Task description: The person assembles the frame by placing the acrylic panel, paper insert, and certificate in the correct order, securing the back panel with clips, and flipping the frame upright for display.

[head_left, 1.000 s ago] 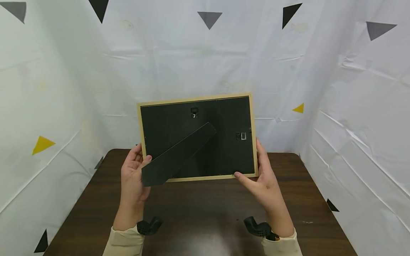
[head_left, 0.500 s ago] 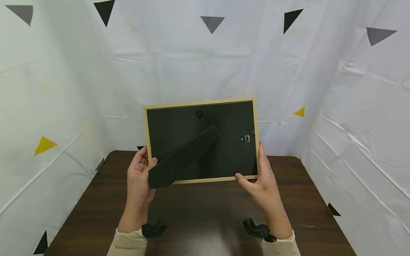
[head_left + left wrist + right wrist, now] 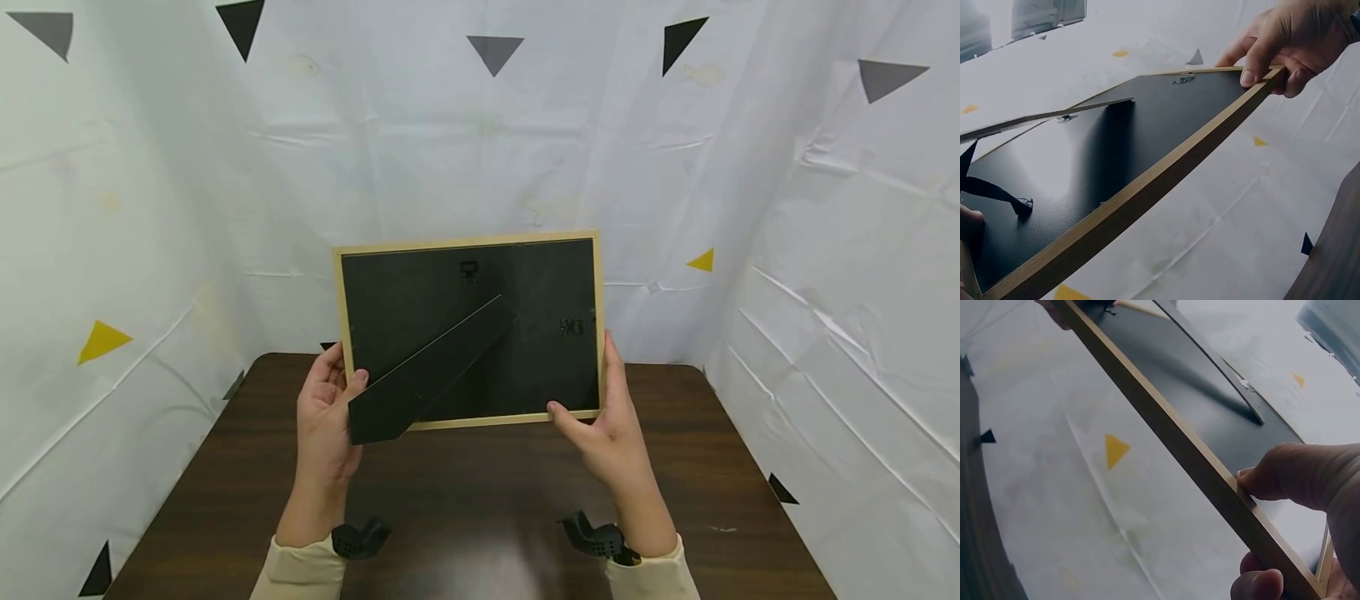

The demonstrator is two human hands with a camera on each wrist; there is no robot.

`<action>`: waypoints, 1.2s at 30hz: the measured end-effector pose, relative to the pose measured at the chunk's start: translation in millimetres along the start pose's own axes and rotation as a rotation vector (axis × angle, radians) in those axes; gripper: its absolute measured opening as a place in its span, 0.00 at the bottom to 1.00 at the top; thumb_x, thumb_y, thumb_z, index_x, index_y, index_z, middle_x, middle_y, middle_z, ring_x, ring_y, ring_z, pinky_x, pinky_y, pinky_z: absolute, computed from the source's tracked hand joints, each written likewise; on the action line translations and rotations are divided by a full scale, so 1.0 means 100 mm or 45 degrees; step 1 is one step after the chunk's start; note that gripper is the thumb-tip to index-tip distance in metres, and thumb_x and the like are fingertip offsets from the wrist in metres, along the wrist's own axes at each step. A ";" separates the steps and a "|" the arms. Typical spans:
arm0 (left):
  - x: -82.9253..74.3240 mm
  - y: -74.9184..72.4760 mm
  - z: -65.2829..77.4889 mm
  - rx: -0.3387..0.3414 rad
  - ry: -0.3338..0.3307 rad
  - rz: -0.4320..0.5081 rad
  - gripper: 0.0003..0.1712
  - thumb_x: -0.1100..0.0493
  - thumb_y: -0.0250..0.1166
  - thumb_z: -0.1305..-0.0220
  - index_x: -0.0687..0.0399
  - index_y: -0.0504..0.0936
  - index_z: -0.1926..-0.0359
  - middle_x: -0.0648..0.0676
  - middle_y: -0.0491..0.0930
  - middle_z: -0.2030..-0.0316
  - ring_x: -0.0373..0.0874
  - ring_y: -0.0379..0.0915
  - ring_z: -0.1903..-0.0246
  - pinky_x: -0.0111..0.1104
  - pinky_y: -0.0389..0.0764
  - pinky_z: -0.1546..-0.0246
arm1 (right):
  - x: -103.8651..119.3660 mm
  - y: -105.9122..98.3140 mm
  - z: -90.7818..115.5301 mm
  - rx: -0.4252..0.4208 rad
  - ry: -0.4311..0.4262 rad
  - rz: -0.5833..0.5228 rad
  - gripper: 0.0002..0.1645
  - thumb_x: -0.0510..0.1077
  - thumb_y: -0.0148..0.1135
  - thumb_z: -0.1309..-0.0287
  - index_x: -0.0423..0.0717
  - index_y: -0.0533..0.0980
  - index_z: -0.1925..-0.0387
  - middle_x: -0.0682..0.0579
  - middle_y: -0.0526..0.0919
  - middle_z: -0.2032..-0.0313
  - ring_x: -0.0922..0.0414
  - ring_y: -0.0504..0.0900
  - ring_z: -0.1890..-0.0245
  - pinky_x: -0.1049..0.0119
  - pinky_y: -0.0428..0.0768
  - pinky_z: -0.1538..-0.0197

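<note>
A picture frame (image 3: 540, 292) with a pale wooden border and black backing is held up above the table, its back facing me. My left hand (image 3: 324, 425) grips its left edge, thumb on the back side. At the lower right corner my right hand (image 3: 618, 429) holds the border, thumb over the bottom edge and fingers behind. The black easel leg (image 3: 427, 371) slants across the back and stands out from it; a dark ribbon (image 3: 994, 190) joins the two in the left wrist view. Two small metal hangers sit on the backing, one being the right-hand hanger (image 3: 572, 327). The frame's front is hidden.
Below lies a dark brown wooden table (image 3: 480, 500). White sheeting (image 3: 480, 150) printed with black, grey and yellow triangles surrounds it at the back and sides. A black wrist device (image 3: 362, 537) is strapped on each wrist.
Over the last second, the frame and both hands shift slightly in the head view, which itself moves a little. The frame's tilt changes slightly and the hangers look darker. Both grips stay the same.
</note>
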State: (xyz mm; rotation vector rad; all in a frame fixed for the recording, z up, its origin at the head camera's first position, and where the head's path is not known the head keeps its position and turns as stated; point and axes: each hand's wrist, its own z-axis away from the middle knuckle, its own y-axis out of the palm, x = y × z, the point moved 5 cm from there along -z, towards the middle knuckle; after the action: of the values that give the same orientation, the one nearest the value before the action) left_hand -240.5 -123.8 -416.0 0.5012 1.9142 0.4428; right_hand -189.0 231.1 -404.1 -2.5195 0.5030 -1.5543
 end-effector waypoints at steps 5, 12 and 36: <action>0.01 -0.01 0.00 0.025 -0.013 0.007 0.28 0.71 0.61 0.21 0.61 0.69 0.24 0.56 0.81 0.39 0.43 0.85 0.44 0.33 0.90 0.52 | 0.01 0.00 0.00 0.013 0.016 -0.031 0.74 0.33 0.79 0.39 0.74 0.41 0.12 0.57 0.54 0.15 0.52 0.71 0.25 0.78 0.78 0.36; 0.01 0.02 0.00 0.048 -0.017 0.031 0.29 0.73 0.60 0.21 0.58 0.68 0.25 0.56 0.81 0.35 0.44 0.86 0.43 0.34 0.90 0.51 | 0.03 -0.08 0.01 -0.015 -0.033 -0.025 0.75 0.30 0.81 0.43 0.72 0.44 0.12 0.52 0.59 0.18 0.50 0.73 0.28 0.76 0.81 0.40; -0.05 -0.16 -0.03 0.062 0.179 -0.707 0.06 0.66 0.65 0.21 0.67 0.86 0.55 0.48 0.83 0.52 0.39 0.81 0.54 0.26 0.81 0.52 | -0.07 0.00 -0.01 -0.090 -0.019 -0.319 0.27 0.40 0.53 0.15 0.41 0.62 0.23 0.48 0.74 0.37 0.55 0.72 0.38 0.73 0.71 0.36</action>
State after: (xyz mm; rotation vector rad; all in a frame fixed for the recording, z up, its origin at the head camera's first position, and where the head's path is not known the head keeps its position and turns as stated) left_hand -243.5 -140.1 -419.6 -0.0448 2.0996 0.0685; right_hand -192.5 233.1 -409.5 -2.7347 0.2507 -1.6220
